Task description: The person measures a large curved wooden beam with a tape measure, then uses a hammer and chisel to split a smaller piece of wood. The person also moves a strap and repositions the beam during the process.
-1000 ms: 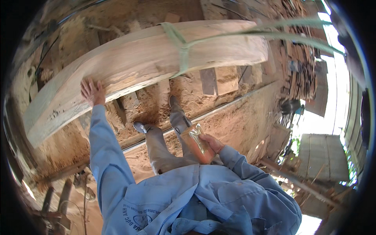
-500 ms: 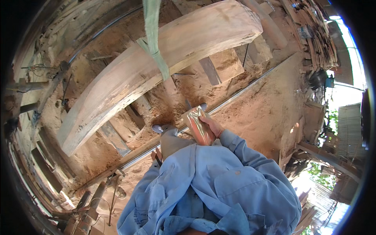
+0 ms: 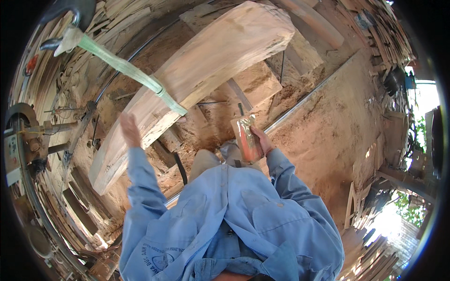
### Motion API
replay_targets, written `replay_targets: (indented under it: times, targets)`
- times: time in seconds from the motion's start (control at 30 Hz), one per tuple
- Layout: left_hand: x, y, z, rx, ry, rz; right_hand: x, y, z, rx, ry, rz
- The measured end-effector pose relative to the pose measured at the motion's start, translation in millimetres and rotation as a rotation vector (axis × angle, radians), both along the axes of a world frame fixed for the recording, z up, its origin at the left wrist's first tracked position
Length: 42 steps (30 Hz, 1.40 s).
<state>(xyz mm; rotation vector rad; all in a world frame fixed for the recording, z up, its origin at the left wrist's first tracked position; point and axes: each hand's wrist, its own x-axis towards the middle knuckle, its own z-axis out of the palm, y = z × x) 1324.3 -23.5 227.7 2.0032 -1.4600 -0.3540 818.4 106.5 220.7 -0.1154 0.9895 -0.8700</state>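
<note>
My right hand (image 3: 262, 140) is closed round an orange, box-shaped remote control (image 3: 247, 138) wrapped in shiny clear plastic, with a short dark stub at its far end. Stretched forward, my left hand (image 3: 130, 130) has its fingers extended, slightly blurred, at the near left part of a large curved timber (image 3: 206, 61). Whether it touches the wood I cannot tell. A pale green lifting sling (image 3: 124, 65) goes round the timber's middle. Its upper end is on a dark hook (image 3: 79, 14) at the top left.
Wooden blocks (image 3: 258, 84) lie under and beside the timber. A metal rail (image 3: 309, 98) crosses the sawdust-covered ground in front of me. Stacked boards (image 3: 382, 42) stand at the far right; machinery (image 3: 28, 140) is at the left. A dark strip (image 3: 180, 167) shows beside my leg.
My left hand has gone from beside my leg, forward and left to the timber. The sling now slants to the upper left and its hook has come into view. My right hand keeps the remote control.
</note>
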Motion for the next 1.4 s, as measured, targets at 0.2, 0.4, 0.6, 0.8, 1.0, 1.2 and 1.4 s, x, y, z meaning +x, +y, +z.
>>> replay_targets:
  times: [0.2,0.4,0.6,0.8,1.0,1.2,1.4]
  targets:
    - [-64.2,-117.2,197.4,-0.344,0.409,0.028,-63.5,58.4,-4.3,-0.022,-0.048,-0.233]
    - [-71.6,-171.2,203.6,-0.198,0.276,0.253,-81.6,111.2,-18.6,0.016,-0.024,-0.508]
    - [-53.9,-210.5,176.4,-0.147,0.536,0.266,-89.8,117.9,-24.2,-0.081,-0.020,-0.603]
    - [-29.9,-226.7,165.0,-0.180,0.546,0.348,-98.8,71.5,-0.3,-0.019,0.048,-0.536]
    - [-10.8,-241.7,157.7,-0.273,0.512,0.213,-110.3,4.6,1.9,0.043,0.109,-0.457]
    - [-13.0,-259.6,136.6,-0.279,0.088,0.340,-136.7,-71.9,-14.5,-0.024,0.242,-0.244]
    - [-29.6,-255.5,129.1,-0.644,0.385,0.293,-143.5,-116.4,-8.6,-0.042,0.148,-0.195]
